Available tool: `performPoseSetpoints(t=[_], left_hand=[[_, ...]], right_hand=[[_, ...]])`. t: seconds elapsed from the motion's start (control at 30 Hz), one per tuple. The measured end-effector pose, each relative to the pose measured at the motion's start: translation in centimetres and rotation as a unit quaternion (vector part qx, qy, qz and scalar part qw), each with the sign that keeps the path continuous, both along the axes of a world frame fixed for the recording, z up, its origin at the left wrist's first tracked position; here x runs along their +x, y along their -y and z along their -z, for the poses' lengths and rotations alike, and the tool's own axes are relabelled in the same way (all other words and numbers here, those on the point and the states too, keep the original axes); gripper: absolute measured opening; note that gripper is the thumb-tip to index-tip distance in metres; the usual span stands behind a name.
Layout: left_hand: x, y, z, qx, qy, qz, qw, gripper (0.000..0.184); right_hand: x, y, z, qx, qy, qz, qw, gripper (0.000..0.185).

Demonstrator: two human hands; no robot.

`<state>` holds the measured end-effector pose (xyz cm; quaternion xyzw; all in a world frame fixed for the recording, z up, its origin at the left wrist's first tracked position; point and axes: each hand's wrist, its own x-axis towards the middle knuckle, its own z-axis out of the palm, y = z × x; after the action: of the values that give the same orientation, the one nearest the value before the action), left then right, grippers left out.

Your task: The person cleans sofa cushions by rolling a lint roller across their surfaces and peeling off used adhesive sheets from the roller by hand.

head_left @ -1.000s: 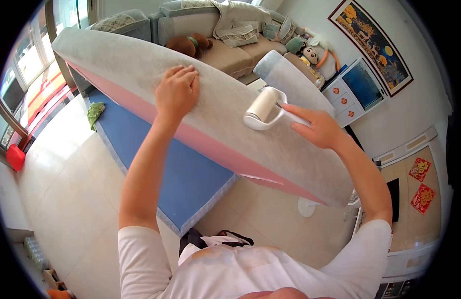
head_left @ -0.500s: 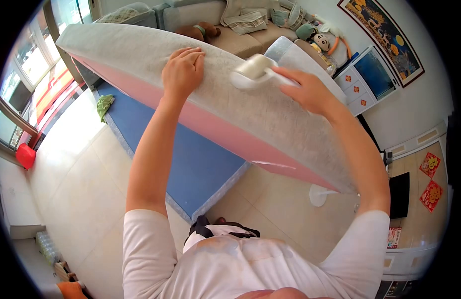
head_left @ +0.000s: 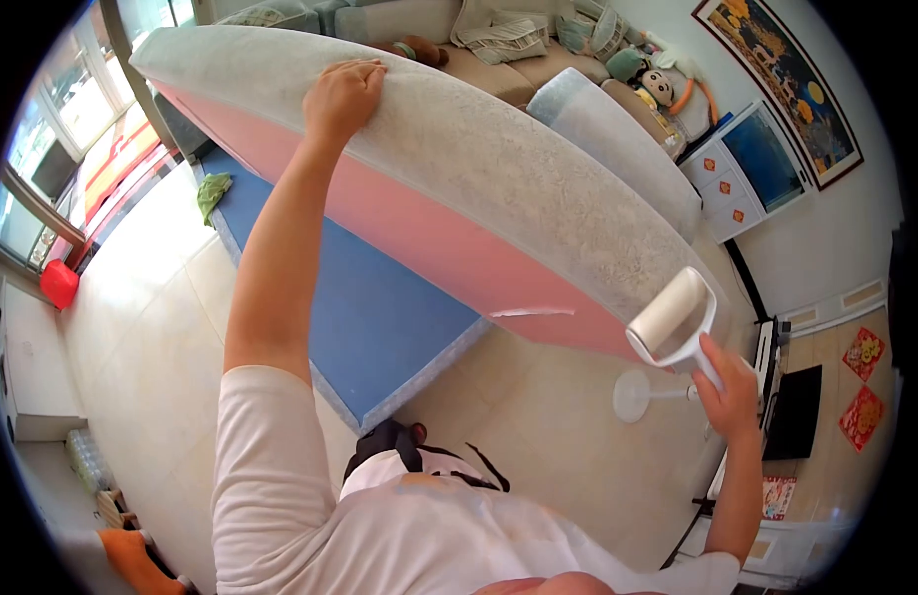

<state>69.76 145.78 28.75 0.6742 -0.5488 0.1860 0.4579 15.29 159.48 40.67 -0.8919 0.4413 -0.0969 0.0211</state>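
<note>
A large mattress (head_left: 538,188) is tilted up on its side, its broad grey plush edge upward and a pink face (head_left: 429,253) toward me. My left hand (head_left: 345,97) grips the upper edge, fingers closed over it. A white lint roller (head_left: 669,305) is held by its handle in my right hand (head_left: 725,389). The roller's head is at the near right end of the mattress edge; whether it touches the fabric I cannot tell. On the pink face, low down, is a pale slit-like mark (head_left: 533,312).
Below the mattress lies a blue base (head_left: 400,322) with a green cloth (head_left: 213,193) on its far corner. A white round-based stand (head_left: 632,397) is on the tiled floor at right. Behind are a sofa (head_left: 489,74) with cushions and a white cabinet (head_left: 722,183).
My right hand has carried the lint roller along the mattress edge, from the middle toward me and to the right. My left hand stays on the edge, and the view has shifted slightly.
</note>
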Motion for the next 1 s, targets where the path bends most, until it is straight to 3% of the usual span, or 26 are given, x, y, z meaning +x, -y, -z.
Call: performPoseSetpoints(t=[0.3,0.6,0.73,0.87,1.0], left_hand=[[-0.5,-1.0,-0.6,0.033,-0.012,0.000,0.999,0.027],[-0.7,-2.1,-0.1,-0.002,0.009,0.057,0.998,0.024],[-0.9,-1.8,0.3,-0.058,0.026,0.112,0.992,0.022],[-0.3,-2.0,0.1,-0.026,0.021,0.206,0.978,0.021],[4.6,-1.7,0.7,-0.048,0.054,0.184,0.980,0.021]], right_hand=[[4.9,3.9,0.9,-0.088,-0.009,-0.112,0.990,0.052],[14.1,5.8,0.0,-0.079,-0.056,-0.194,0.976,0.055],[18.9,6.3,-0.2,-0.065,-0.088,-0.186,0.976,0.053],[24.3,6.2,0.1,-0.062,-0.112,-0.170,0.977,0.051],[28.2,6.2,0.4,-0.061,-0.125,-0.157,0.978,0.051]])
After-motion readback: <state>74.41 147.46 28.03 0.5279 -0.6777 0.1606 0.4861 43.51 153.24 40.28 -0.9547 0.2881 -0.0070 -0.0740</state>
